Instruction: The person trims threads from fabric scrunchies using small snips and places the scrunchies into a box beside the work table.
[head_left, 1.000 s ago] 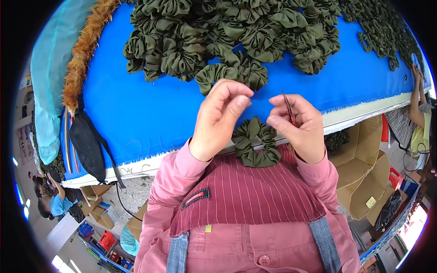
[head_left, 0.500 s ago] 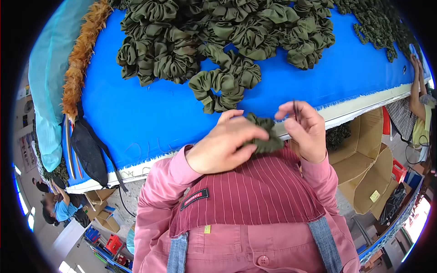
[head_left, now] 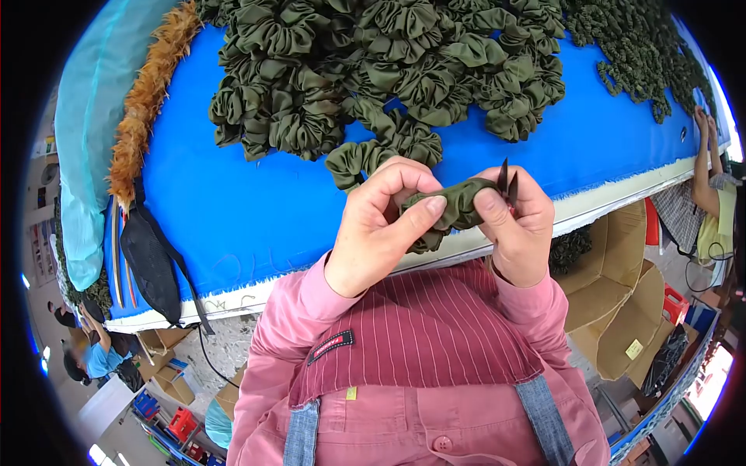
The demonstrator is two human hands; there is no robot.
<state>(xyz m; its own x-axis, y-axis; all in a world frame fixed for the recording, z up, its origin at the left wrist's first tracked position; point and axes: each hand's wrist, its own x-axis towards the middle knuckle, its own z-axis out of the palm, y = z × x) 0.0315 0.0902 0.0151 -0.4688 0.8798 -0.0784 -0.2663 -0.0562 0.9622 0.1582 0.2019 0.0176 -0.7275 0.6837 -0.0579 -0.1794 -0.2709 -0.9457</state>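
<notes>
A dark green fabric scrunchie [head_left: 464, 203] is stretched between my two hands, above the near edge of the table. My left hand [head_left: 382, 225] is closed on its left part, the thumb pressed on top. My right hand [head_left: 522, 225] pinches the other end between thumb and fingers. That same hand also holds small dark-bladed thread snips [head_left: 507, 182], blades pointing up and slightly apart; their handle is hidden in the fingers. Just beyond my hands, a large pile of matching scrunchies [head_left: 303, 109] covers the far part of the blue tabletop [head_left: 225, 194].
Orange-brown feather trim [head_left: 140, 116], teal fabric [head_left: 85, 155] and a black pouch [head_left: 151, 260] lie on the left. More green scrunchies [head_left: 629, 54] lie far right. An open cardboard box [head_left: 606, 264] stands below the table's right edge. Other people's arms [head_left: 705, 163] show at the right.
Both hands have risen with the scrunchie, away from my apron. My right hand has closed on its right end, where before it was apart from it.
</notes>
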